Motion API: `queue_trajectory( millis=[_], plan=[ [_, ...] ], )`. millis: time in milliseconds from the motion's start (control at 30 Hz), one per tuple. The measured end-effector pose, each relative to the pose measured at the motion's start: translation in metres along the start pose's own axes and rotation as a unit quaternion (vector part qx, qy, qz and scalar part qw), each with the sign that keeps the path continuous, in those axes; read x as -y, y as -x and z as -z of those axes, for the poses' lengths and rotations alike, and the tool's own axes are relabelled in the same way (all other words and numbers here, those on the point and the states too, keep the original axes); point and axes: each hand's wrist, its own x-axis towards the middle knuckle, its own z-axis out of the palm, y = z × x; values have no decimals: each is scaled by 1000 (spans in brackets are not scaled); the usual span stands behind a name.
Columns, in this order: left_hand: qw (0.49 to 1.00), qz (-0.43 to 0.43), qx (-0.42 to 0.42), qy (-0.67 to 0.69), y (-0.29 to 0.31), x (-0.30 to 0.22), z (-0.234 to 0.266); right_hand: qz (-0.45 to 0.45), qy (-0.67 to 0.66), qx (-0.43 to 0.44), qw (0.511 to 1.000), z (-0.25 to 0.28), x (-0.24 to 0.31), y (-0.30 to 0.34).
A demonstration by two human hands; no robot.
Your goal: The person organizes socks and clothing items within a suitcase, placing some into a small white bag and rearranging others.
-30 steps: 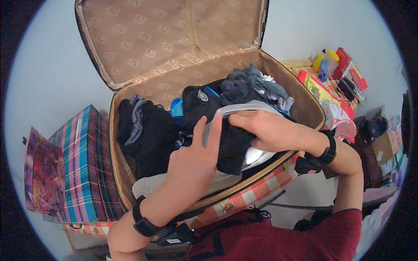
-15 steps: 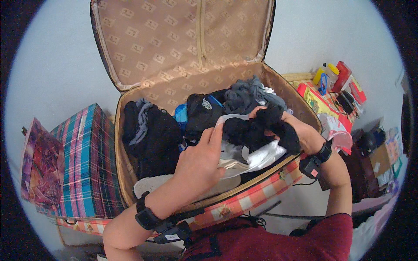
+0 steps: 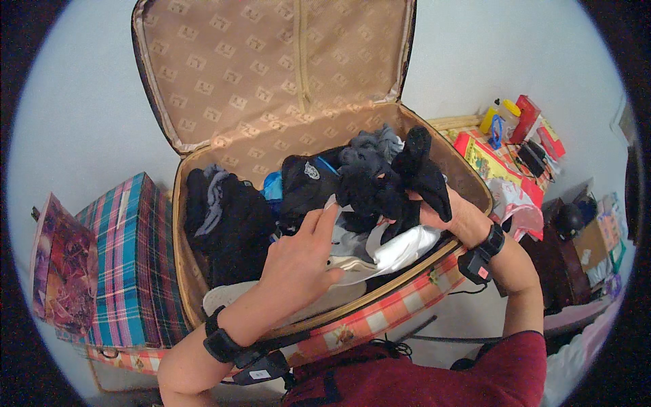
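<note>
An open suitcase point(image 3: 184, 271) with a tan patterned lining lies before me, filled with clothes. My right hand point(image 3: 456, 217), at its right side, grips a bunch of small black garments that look like socks point(image 3: 426, 178); the fingers are partly behind the cloth. My left hand point(image 3: 298, 261) is over the front middle, fingers together and thumb apart, holding the edge of a whitish see-through bag point(image 3: 349, 241). Between and below the hands lies a white cloth point(image 3: 407, 249). Folded black clothes point(image 3: 237, 230) fill the left side, with a black garment with a badge point(image 3: 305, 186) beside them.
The suitcase lid point(image 3: 264, 61) leans back toward the wall. A plaid bag point(image 3: 125, 258) and a purple-red patterned bag point(image 3: 64, 264) stand at the left. Boxes and a yellow bottle point(image 3: 489, 117) crowd the right corner. A checked cloth point(image 3: 380, 319) runs below the front rim.
My right hand has raised the black bunch slightly, and its pieces now stick up and spread apart. The left hand stays near the same spot. The whole view has shifted a little.
</note>
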Motion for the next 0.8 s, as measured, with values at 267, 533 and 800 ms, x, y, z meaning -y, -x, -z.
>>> queue_trajectory(
  millis=[267,533,800],
  plan=[
    [999,23,0,43,-2,-1,3,18,15,45,999,-3,3,1],
    [958,-122,-215,142,-11,1,5,-40,147,-66,986,-49,-4,-11],
    [859,32,-148,489,-16,16,-2,-39,172,-68,982,-44,1,-23]
  ],
)
